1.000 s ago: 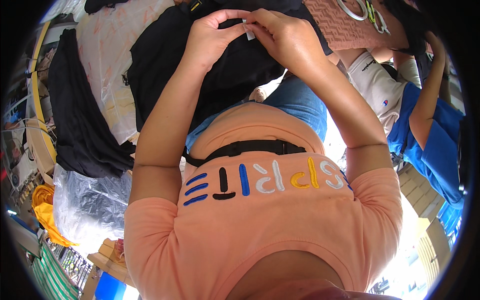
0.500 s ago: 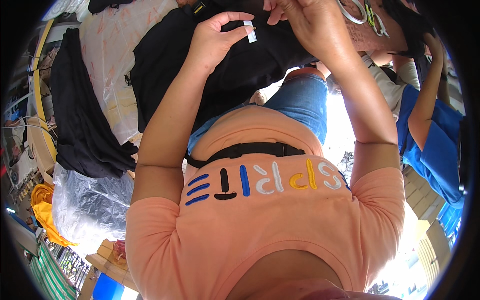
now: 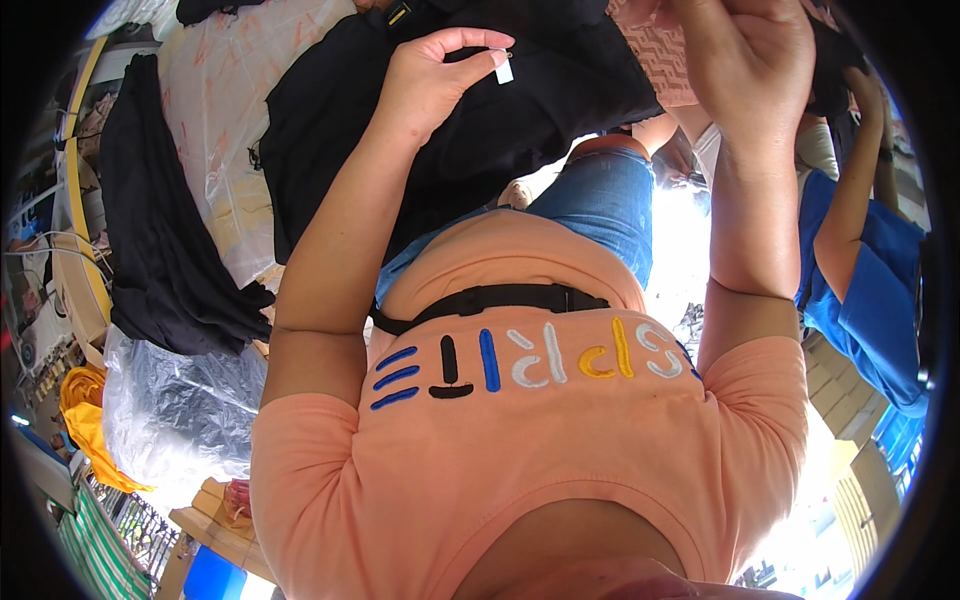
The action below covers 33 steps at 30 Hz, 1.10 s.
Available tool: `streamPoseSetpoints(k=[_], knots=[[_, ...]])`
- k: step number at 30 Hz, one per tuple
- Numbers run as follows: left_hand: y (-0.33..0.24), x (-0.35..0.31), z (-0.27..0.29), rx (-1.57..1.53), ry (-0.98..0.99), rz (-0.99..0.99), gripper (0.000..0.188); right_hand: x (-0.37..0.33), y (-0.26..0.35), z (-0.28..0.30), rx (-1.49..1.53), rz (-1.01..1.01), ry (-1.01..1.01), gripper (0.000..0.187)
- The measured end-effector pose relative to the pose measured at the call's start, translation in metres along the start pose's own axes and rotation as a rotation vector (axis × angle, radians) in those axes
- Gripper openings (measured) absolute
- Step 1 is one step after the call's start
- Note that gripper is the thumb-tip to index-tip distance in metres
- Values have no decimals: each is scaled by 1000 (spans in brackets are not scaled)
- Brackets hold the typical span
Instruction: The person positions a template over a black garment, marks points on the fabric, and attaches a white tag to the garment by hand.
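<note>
My left hand (image 3: 432, 88) pinches a small white tag (image 3: 504, 70) between thumb and forefinger. A tiny gold-coloured bit shows at the tag's upper end. Beneath it a black garment (image 3: 350, 140) lies spread toward my lap. Over at the upper right, my right hand (image 3: 755, 75) is above a pinkish patterned surface (image 3: 655, 50). Its fingertips are cut off by the upper edge, so whether it holds anything is hidden.
More black cloth (image 3: 160, 210) hangs at the left, beside plastic sheeting (image 3: 215, 120). A clear plastic bag (image 3: 175, 405) and yellow-orange fabric (image 3: 88, 420) are lower left. At the right, a person in a blue top (image 3: 870, 290) reaches toward dark cloth (image 3: 828, 75).
My right hand has moved right, away from the tag, and covers the spot where white-ringed scissors and a yellow-green tool lay. My left hand has stayed put; the tag hangs slightly differently.
</note>
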<state>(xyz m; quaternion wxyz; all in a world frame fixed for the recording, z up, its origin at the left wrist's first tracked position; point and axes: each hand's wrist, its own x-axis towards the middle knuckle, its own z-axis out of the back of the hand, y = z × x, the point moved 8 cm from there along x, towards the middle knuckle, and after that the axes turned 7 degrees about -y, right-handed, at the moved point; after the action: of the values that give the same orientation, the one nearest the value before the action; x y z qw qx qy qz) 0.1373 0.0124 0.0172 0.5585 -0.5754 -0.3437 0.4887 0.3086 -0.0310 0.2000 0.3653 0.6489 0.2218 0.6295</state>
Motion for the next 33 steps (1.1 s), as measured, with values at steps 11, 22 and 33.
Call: streamPoseSetpoints(k=[11, 22, 33], knots=[[4, 1, 3, 63, -23, 23, 21, 11, 5, 8, 20, 71, 18, 7], [3, 3, 0, 6, -36, 33, 21, 2, 9, 20, -33, 20, -61, 7], [-6, -1, -2, 132, -75, -43, 21, -53, 25, 8, 130, -182, 46, 9]])
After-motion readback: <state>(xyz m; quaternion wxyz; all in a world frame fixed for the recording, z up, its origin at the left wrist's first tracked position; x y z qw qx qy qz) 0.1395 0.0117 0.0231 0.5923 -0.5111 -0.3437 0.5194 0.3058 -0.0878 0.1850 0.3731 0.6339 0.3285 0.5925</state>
